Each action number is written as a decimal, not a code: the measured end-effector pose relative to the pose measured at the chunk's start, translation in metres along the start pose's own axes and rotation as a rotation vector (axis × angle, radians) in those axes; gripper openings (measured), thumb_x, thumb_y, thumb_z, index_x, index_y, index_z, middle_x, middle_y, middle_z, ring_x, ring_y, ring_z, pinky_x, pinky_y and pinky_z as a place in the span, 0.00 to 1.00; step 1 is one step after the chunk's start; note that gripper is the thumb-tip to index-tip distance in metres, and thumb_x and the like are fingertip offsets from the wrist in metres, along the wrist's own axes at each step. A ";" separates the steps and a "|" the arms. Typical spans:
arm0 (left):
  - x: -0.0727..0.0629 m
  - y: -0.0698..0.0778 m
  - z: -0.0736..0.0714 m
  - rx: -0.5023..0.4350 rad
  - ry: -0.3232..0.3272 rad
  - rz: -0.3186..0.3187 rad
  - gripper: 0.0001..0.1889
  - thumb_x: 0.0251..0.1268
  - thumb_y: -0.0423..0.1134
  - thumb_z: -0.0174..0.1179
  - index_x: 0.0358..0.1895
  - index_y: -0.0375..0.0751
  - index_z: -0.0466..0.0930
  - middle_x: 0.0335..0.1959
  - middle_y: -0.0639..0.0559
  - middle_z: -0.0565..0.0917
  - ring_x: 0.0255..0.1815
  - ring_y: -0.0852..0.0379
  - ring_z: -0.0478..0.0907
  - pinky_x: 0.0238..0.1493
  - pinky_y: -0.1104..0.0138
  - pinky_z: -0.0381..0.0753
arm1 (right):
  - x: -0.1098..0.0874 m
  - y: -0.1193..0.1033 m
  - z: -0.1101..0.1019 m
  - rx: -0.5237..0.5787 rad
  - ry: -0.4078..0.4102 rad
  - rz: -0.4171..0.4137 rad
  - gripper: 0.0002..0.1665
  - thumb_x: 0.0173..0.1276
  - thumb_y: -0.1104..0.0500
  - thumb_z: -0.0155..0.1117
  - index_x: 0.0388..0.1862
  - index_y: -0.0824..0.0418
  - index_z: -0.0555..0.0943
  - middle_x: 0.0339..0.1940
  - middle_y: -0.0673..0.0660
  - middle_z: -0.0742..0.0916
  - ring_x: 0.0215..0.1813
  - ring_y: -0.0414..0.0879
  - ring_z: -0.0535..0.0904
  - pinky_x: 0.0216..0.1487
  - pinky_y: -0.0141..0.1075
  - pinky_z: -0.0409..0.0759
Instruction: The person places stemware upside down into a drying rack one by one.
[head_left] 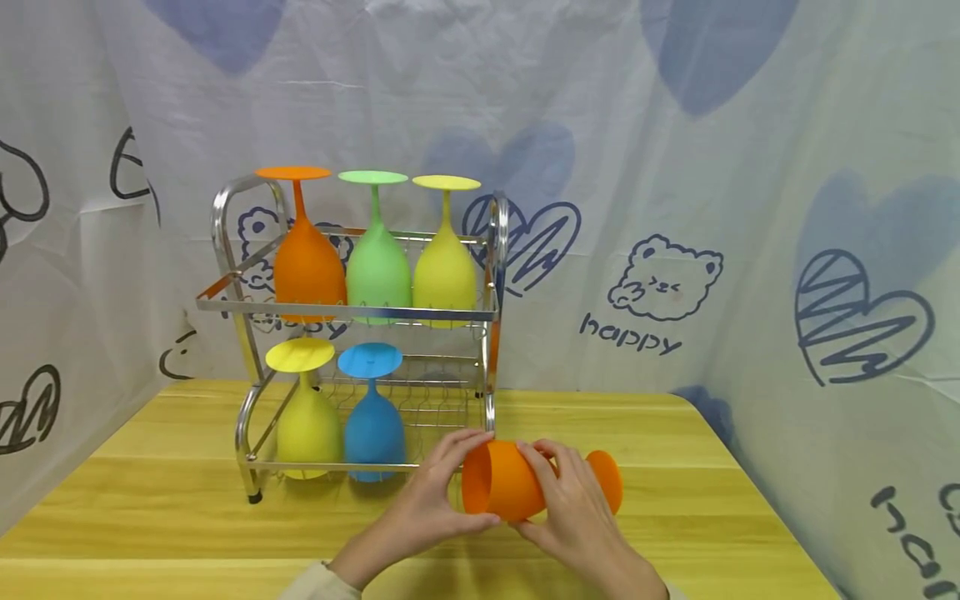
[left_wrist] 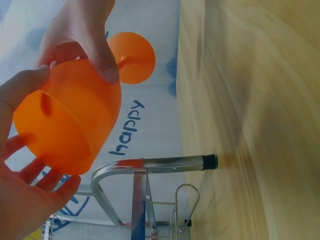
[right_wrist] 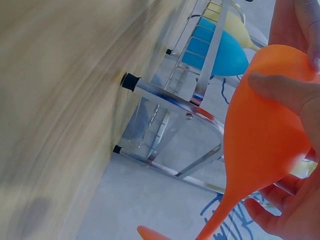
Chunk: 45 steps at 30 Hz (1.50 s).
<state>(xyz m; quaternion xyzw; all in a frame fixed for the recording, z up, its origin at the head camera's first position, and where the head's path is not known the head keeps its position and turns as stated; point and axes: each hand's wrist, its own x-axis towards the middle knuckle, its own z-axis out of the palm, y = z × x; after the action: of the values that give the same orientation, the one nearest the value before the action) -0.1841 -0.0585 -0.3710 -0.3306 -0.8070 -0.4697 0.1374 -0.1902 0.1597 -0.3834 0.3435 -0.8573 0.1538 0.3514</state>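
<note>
An orange wine glass [head_left: 508,483] is held on its side in front of the rack's right end, above the table. Its mouth faces left and its foot points right. My left hand [head_left: 426,504] holds it around the rim, thumb on one side and fingers on the other. Around the bowl, my right hand [head_left: 573,515] grips with thumb and fingers, hiding most of the stem in the head view. The right wrist view shows the bowl [right_wrist: 265,130] tapering to the stem.
A two-tier metal rack [head_left: 352,310] stands on the wooden table [head_left: 150,500]. Upside down on top are orange [head_left: 307,267], green [head_left: 378,271] and yellow [head_left: 446,271] glasses. Below stand a yellow glass [head_left: 307,425] and a blue glass [head_left: 374,429]. A printed cloth [head_left: 652,167] hangs behind.
</note>
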 end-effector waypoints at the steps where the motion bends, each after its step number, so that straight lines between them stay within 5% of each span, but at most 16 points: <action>1: 0.000 0.000 0.000 0.004 0.005 0.005 0.41 0.45 0.37 0.77 0.67 0.42 0.69 0.64 0.45 0.68 0.58 0.45 0.72 0.54 0.55 0.79 | 0.000 0.000 0.000 -0.004 0.001 -0.002 0.58 0.26 0.52 0.90 0.61 0.60 0.72 0.50 0.61 0.78 0.47 0.53 0.74 0.46 0.48 0.80; 9: 0.000 -0.002 0.002 -0.061 0.041 0.003 0.38 0.42 0.34 0.78 0.62 0.42 0.72 0.61 0.46 0.72 0.57 0.46 0.73 0.52 0.60 0.81 | 0.000 -0.003 -0.002 -0.034 -0.014 -0.008 0.59 0.28 0.51 0.89 0.62 0.60 0.71 0.51 0.60 0.78 0.46 0.53 0.75 0.45 0.48 0.80; 15: -0.001 -0.004 0.002 -0.172 0.134 0.037 0.38 0.43 0.32 0.78 0.62 0.37 0.71 0.58 0.44 0.73 0.57 0.44 0.72 0.50 0.61 0.82 | 0.003 -0.006 -0.009 -0.059 0.054 -0.052 0.62 0.28 0.52 0.89 0.65 0.66 0.70 0.53 0.63 0.78 0.49 0.55 0.74 0.47 0.50 0.80; 19: 0.000 -0.003 -0.002 -0.299 0.203 -0.050 0.37 0.46 0.29 0.76 0.63 0.36 0.70 0.59 0.41 0.73 0.58 0.41 0.71 0.51 0.62 0.81 | 0.005 -0.006 -0.016 -0.016 0.127 -0.097 0.61 0.31 0.54 0.88 0.66 0.68 0.69 0.58 0.64 0.76 0.54 0.57 0.73 0.53 0.48 0.76; 26: 0.002 0.001 -0.011 -0.552 0.261 -0.250 0.37 0.49 0.25 0.72 0.66 0.36 0.68 0.63 0.41 0.72 0.62 0.41 0.70 0.53 0.61 0.79 | 0.004 -0.008 -0.018 0.228 0.329 -0.093 0.41 0.68 0.41 0.60 0.62 0.75 0.70 0.58 0.68 0.76 0.56 0.58 0.72 0.68 0.29 0.62; 30: 0.002 0.001 -0.013 -0.661 0.267 -0.316 0.36 0.52 0.25 0.69 0.67 0.36 0.66 0.64 0.41 0.70 0.62 0.43 0.69 0.54 0.61 0.79 | 0.002 -0.014 -0.017 0.321 0.420 0.067 0.38 0.64 0.45 0.66 0.59 0.74 0.72 0.53 0.66 0.79 0.54 0.53 0.74 0.61 0.27 0.71; 32: 0.002 0.001 -0.014 -0.713 0.272 -0.339 0.35 0.55 0.26 0.67 0.68 0.36 0.64 0.65 0.41 0.69 0.61 0.44 0.69 0.53 0.62 0.79 | 0.002 -0.017 -0.018 0.389 0.413 0.213 0.35 0.59 0.52 0.73 0.57 0.72 0.72 0.50 0.63 0.80 0.52 0.50 0.76 0.56 0.27 0.75; 36: 0.001 0.002 -0.015 -0.823 0.269 -0.362 0.35 0.58 0.27 0.63 0.69 0.34 0.60 0.65 0.39 0.67 0.60 0.47 0.70 0.54 0.62 0.79 | 0.011 -0.020 -0.024 0.729 0.277 0.558 0.37 0.53 0.68 0.76 0.61 0.67 0.70 0.52 0.59 0.80 0.54 0.47 0.77 0.51 0.33 0.80; 39: 0.001 0.003 -0.016 -0.902 0.245 -0.382 0.35 0.59 0.28 0.60 0.70 0.33 0.57 0.66 0.37 0.64 0.61 0.47 0.70 0.56 0.61 0.78 | 0.019 -0.018 -0.028 1.017 0.145 0.764 0.39 0.61 0.67 0.70 0.68 0.64 0.64 0.62 0.60 0.75 0.62 0.51 0.73 0.55 0.35 0.79; 45: 0.002 0.004 -0.016 -0.983 0.204 -0.416 0.34 0.60 0.30 0.58 0.70 0.34 0.56 0.65 0.37 0.65 0.60 0.47 0.70 0.57 0.59 0.77 | 0.031 -0.018 -0.028 1.398 0.050 0.851 0.40 0.69 0.62 0.63 0.74 0.65 0.55 0.70 0.66 0.67 0.67 0.55 0.68 0.59 0.39 0.76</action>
<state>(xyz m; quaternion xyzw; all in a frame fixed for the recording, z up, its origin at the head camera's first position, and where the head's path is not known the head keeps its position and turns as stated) -0.1843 -0.0703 -0.3588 -0.1422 -0.5233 -0.8386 -0.0515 -0.1801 0.1459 -0.3412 0.1249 -0.6123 0.7806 -0.0132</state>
